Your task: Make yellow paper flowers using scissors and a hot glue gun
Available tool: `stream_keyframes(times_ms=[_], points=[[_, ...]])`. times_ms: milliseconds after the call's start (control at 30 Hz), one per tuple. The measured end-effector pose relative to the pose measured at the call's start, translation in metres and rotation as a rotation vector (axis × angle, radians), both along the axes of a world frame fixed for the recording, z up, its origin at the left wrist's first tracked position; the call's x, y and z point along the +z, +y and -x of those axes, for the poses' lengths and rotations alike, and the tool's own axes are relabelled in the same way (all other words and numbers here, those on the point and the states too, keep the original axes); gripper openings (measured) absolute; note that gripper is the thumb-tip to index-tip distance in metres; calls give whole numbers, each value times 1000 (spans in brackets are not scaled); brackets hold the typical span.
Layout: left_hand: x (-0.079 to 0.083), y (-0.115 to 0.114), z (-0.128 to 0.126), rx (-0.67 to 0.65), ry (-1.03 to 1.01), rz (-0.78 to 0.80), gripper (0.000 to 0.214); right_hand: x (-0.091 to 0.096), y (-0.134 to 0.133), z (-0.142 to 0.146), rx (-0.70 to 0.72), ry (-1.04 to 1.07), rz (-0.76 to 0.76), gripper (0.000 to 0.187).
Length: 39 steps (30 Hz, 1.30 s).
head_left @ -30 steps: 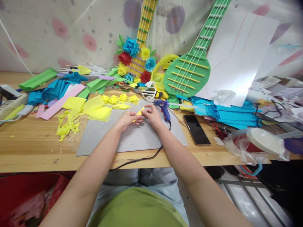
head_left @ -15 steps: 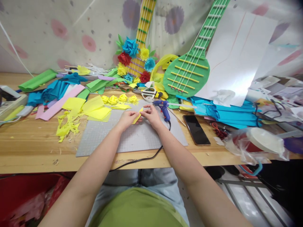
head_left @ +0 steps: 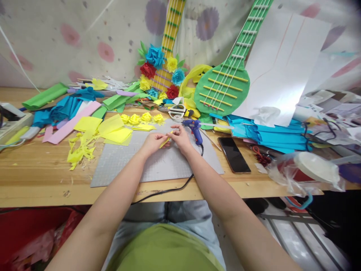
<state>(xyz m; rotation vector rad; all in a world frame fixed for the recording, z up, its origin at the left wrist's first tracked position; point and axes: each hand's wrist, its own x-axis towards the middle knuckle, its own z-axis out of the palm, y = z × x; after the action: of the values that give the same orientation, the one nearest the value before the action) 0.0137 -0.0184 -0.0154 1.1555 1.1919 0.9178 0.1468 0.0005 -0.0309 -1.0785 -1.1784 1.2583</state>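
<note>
Above the grey cutting mat (head_left: 118, 165), my left hand (head_left: 153, 143) pinches a small strip of yellow crepe paper (head_left: 164, 142). My right hand (head_left: 180, 138) is closed on the other end of the same strip, and the fingers partly hide it. Just right of my right hand lies a blue hot glue gun (head_left: 195, 131) with a clear glue stick in its back. Behind the hands, yellow paper roses (head_left: 146, 117) stand in a row, near a flat yellow paper piece (head_left: 143, 127). White-handled scissors (head_left: 177, 110) rest beyond the mat.
Yellow paper sheets (head_left: 116, 130) and scraps (head_left: 80, 150) lie left. A phone (head_left: 234, 155) and a plastic-wrapped cup (head_left: 307, 169) are on the right. A black cord (head_left: 166, 190) crosses the table's front edge. A green paper instrument (head_left: 222, 90) leans at the back.
The yellow strip now shows narrower between my fingers, as if folded or turned. Both hands stay in nearly the same place.
</note>
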Motion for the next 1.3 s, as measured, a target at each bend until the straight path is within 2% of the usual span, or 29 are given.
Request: stream_keyframes(times_ms=[100,267,400,633,767,967,1067,1233,1300], points=[[1,1,0,-10,-5,4,21,-1,1,-1,-13,32,21,43],[8,-2,0,-1,-23,33,18,3,-1,0,-1,72,33,26],[7,-3,1,-6,-27,28,18,6,-4,2,-18,35,29,19],[2,-1,4,16,-9,22,21,1,-2,0,-22,-32,-38,35],[4,-1,4,14,15,22,24,-2,0,-1,-54,-56,-79,34],[0,1,0,63,25,-4,27,-1,-1,2,-18,-75,-74,33],[-2,4,-1,71,93,-8,28,0,-2,3,-43,-72,-75,35],[-3,6,4,115,398,-56,39,1,-1,2,-143,-31,-45,40],[-2,6,6,94,418,-47,38,1,0,0,-173,-25,-31,40]])
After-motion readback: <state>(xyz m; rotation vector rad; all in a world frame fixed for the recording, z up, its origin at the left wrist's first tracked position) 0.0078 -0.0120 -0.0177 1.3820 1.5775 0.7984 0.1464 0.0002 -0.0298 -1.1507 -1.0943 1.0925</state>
